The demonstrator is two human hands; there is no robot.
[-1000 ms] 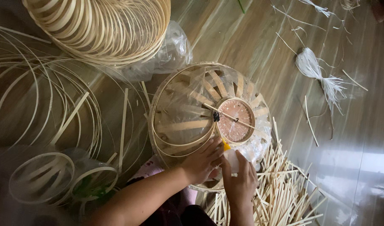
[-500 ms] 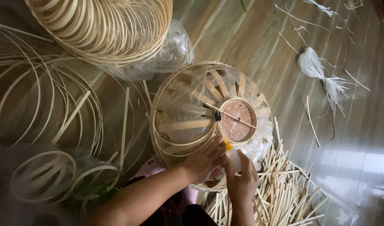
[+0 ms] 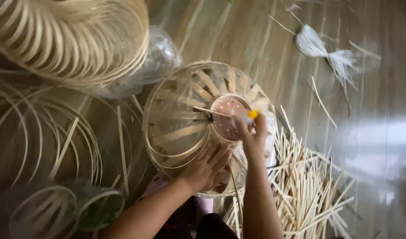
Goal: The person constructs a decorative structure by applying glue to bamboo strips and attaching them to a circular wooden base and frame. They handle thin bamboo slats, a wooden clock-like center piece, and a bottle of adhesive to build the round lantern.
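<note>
The bamboo lantern frame, a rounded cage of flat pale slats with a perforated round cap at its top, sits on the wooden floor in the middle of my view, just in front of my knees. My right hand has risen from the frame's lower edge a second ago to the rim of the cap; it is pinched narrow around a small bottle with a yellow tip, the tip now touching the cap's right side. I judge that the work has shifted from positioning to applying something at the cap's joint. My left hand stays spread wide and flat against the frame's near side, holding it steady. Just right of the frame lies a loose heap of bamboo sticks. To the left are bent bamboo hoops, and at upper left a finished slatted frame with crumpled clear plastic beside it. Well apart, upper right, lies a tuft of white fibre.
</note>
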